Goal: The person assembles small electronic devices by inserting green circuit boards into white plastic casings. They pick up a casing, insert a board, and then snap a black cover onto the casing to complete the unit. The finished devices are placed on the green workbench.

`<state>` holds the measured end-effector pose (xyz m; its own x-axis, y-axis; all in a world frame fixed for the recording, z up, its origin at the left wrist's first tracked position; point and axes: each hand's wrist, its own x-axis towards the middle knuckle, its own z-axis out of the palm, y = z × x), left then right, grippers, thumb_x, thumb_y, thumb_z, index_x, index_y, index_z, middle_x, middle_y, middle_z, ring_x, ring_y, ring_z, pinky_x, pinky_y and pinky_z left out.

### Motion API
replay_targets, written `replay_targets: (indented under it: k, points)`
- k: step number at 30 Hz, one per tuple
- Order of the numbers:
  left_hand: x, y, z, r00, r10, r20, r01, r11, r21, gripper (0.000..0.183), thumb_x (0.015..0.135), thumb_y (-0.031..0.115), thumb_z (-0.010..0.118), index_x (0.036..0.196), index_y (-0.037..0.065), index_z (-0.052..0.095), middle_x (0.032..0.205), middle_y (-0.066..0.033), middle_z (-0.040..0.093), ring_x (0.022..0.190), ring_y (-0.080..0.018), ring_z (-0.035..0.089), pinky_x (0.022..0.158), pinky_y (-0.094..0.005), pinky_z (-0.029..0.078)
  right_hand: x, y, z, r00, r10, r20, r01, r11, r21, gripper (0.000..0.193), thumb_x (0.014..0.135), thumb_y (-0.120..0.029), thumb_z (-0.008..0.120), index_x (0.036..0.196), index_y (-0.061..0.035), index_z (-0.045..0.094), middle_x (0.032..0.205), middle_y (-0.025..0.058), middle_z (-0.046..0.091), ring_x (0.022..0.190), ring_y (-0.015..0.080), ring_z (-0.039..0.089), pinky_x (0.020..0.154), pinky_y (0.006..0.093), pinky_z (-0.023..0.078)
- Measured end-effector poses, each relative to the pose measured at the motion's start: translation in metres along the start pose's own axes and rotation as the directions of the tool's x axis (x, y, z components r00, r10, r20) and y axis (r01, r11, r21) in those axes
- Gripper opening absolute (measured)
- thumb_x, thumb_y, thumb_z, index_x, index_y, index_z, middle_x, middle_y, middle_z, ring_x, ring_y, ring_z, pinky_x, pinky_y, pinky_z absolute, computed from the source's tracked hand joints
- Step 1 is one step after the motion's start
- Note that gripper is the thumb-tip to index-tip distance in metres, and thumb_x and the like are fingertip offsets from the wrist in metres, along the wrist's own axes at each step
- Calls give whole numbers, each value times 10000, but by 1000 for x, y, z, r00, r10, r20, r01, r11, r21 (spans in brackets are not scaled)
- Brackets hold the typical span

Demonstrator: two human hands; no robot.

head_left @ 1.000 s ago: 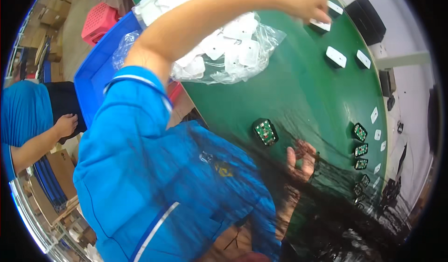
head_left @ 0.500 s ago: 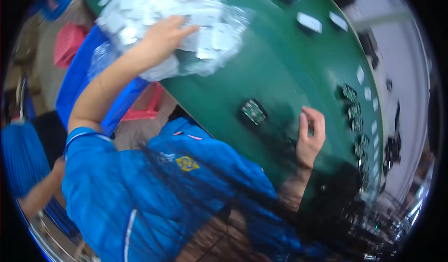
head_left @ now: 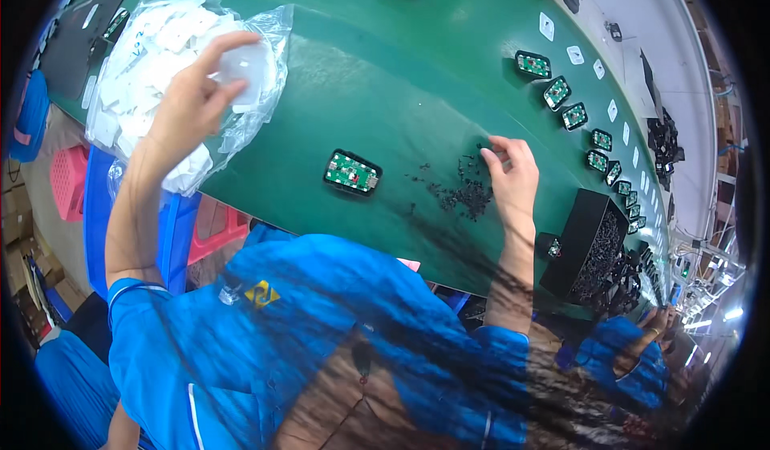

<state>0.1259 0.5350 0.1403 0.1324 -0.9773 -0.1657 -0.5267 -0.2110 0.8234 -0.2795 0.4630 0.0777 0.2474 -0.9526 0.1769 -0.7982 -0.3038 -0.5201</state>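
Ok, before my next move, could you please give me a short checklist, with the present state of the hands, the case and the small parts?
1. Case open, with board facing up: ok.
2. Case free of both hands: ok, neither touches it.
3. Black parts in one tidy pile: not ok, some lie scattered toward the case.
4. Right hand gripping a part: cannot tell; it is at the pile's edge.
5. Left hand gripping the pale piece: cannot tell; it shows between finger and thumb, with the bag behind.
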Motion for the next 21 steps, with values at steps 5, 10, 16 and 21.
replay_targets:
  k: [5,10,16,21]
  points:
    - [29,0,68,914,394,-98,-404,907,-122,315,840,22,573,1143,73,504,823,-128,601,591,-194,579,557,-302,463,7,-2,6,997,-50,52,59,981,-186,81,798,-52,643,845,-18,587,883,98,575,856,288,558,722,389,471]
    - [33,41,96,898,426,106,-410,901,-142,310,847,34,553,1151,88,527,901,-144,604,689,-295,599,649,-364,495,8,-10,5,998,56,-40,-47,979,200,95,861,-50,616,952,-25,626,901,56,597,760,189,588,693,297,481]
    - [36,64,132,724,688,-45,-690,721,-64,243,844,77,615,1085,108,602,814,-106,558,665,-309,599,594,-378,503,15,-81,-2,994,68,89,-112,541,834,212,887,-1,600,1097,21,590,894,35,582,772,87,554,682,217,464]
    - [30,64,146,689,714,-123,-724,685,-81,150,840,122,648,984,84,628,817,-89,566,594,-281,591,517,-349,497,18,-98,-1,990,33,139,-139,435,890,203,873,19,617,1043,2,506,914,53,579,791,90,564,679,213,469]
